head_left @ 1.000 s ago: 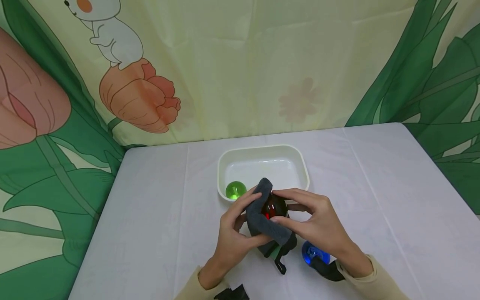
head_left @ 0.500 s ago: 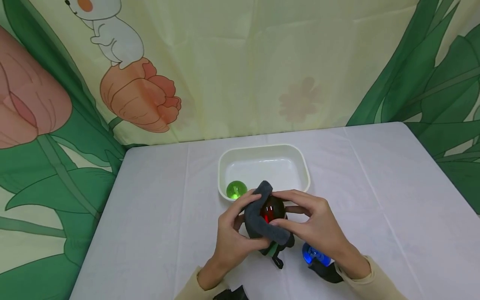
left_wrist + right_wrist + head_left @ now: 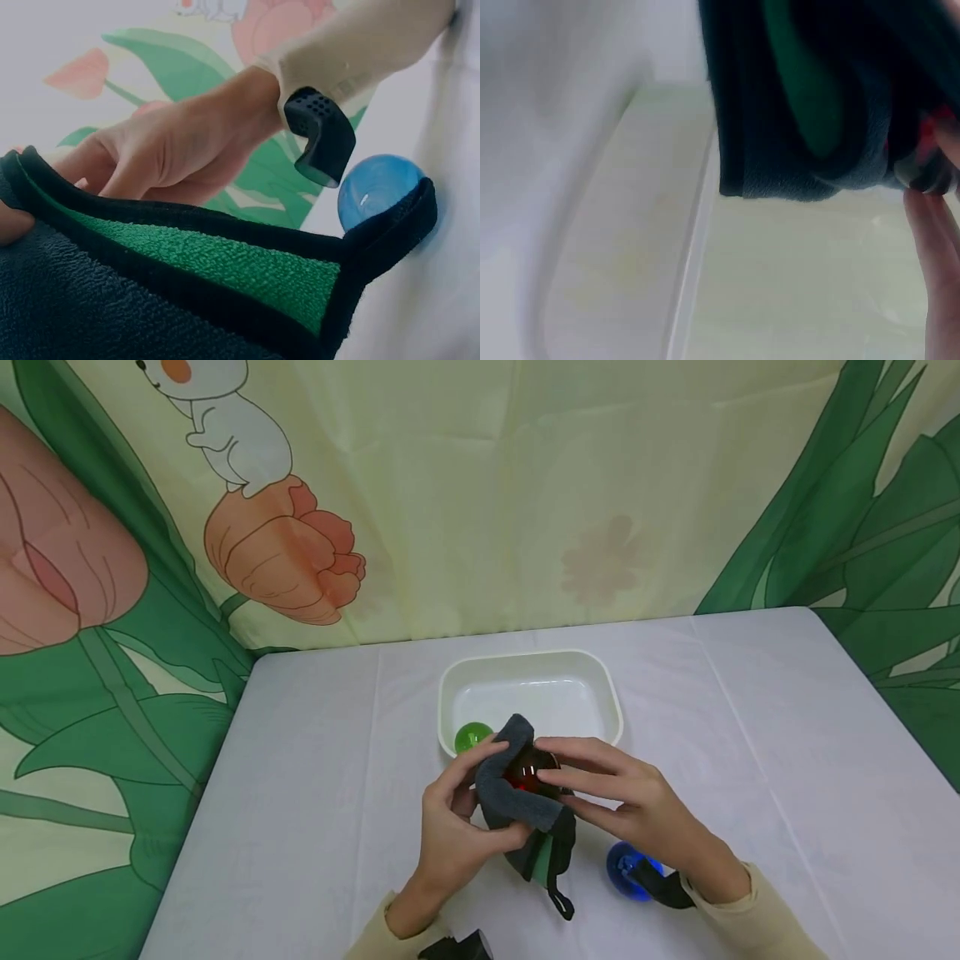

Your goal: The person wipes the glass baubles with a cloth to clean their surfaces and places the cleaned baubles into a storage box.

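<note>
By the curled fingers of the left hand (image 3: 456, 847), a dark blue-grey, fleecy cloth with a green face (image 3: 517, 806) is gripped, and in its fold a glossy dark-red ball (image 3: 531, 768) is held by the bent, slightly spread fingers of the right hand (image 3: 637, 795). For what appears to be wiping, the ball is best turned gradually under light, even pressure, near the white rectangular tray (image 3: 525, 655) holding a clear green ball (image 3: 473, 735).
</note>
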Tool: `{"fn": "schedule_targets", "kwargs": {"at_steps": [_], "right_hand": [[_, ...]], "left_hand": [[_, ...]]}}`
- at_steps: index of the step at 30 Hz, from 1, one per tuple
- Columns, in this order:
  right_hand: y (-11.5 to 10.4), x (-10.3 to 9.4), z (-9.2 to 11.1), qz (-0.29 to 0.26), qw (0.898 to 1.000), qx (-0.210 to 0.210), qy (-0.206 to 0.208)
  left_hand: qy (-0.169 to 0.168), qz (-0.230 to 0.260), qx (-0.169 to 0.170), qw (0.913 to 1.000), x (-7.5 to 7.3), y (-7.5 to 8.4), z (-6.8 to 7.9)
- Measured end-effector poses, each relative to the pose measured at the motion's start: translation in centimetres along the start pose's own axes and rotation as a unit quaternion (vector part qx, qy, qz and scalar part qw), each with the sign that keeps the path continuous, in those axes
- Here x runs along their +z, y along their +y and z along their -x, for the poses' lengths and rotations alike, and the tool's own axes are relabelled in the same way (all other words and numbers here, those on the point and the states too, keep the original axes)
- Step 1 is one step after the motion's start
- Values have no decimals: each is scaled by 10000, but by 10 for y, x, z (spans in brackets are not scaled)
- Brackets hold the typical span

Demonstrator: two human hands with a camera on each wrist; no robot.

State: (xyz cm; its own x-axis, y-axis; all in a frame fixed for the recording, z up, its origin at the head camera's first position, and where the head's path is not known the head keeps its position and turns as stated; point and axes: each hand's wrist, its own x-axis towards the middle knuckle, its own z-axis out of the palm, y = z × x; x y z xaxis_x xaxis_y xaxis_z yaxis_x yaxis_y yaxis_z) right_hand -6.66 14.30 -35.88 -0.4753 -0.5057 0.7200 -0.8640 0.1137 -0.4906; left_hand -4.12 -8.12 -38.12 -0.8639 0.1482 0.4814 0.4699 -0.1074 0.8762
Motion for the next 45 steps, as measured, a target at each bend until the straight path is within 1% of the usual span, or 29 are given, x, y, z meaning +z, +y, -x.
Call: {"fn": "schedule_targets", "kwargs": {"at_steps": [1, 3, 5, 7, 9, 11, 15, 17, 18, 20, 23, 25, 27, 30, 34, 41, 45], "right_hand": [[1, 0, 0, 29, 9999, -145, 11], [2, 1, -1, 23, 9996, -290, 23], [1, 1, -1, -14, 9997, -246, 38], [0, 2, -1, -22, 9999, -111, 54], [-2, 2, 0, -22, 9999, 119, 79], [-6, 3, 1, -142, 9983, 549, 96], [-12, 3, 5, -454, 9880, 1473, 61], [-13, 2, 5, -551, 9847, 1654, -26], [-14, 1, 4, -563, 9844, 1663, -82], [-14, -1, 3, -564, 9858, 1571, -177], [-13, -5, 1, -353, 9920, 1198, -191], [-12, -6, -1, -133, 9966, 790, -181], [-10, -6, -2, 48, 9990, 421, -161], [-8, -4, -3, 98, 9997, 127, -160], [-8, -3, -3, 118, 9998, 120, -78], [-8, -2, -1, 71, 9997, 219, 26], [-8, 0, -2, 118, 9994, 332, -1]], "left_hand": [[-13, 14, 13, 10000, 0, 0, 0], [-42, 10, 43, 10000, 0, 1, 0], [-56, -13, 79, 10000, 0, 1, 0], [-72, -38, 128, 9999, 1, 1, 0], [-92, -83, 183, 9998, 1, 1, 0], [-123, -120, 223, 9996, 2, 1, 0], [-139, -159, 259, 9994, 2, 1, 1], [-98, -122, 247, 9996, 2, 1, 1], [-73, -98, 239, 9996, 2, 1, 1], [-34, -54, 215, 9997, 2, 2, 1], [-45, 2, 159, 9999, 2, 2, 1], [-61, 30, 134, 9999, 2, 2, 1], [-59, 67, 112, 9999, 1, 2, 0], [-55, 78, 91, 9999, 1, 2, 0], [-66, 1, 52, 10000, 3, 2, -1], [-62, -175, 116, 9998, 4, 2, 1], [-67, -188, -12, 9998, 4, 2, 2]]}}
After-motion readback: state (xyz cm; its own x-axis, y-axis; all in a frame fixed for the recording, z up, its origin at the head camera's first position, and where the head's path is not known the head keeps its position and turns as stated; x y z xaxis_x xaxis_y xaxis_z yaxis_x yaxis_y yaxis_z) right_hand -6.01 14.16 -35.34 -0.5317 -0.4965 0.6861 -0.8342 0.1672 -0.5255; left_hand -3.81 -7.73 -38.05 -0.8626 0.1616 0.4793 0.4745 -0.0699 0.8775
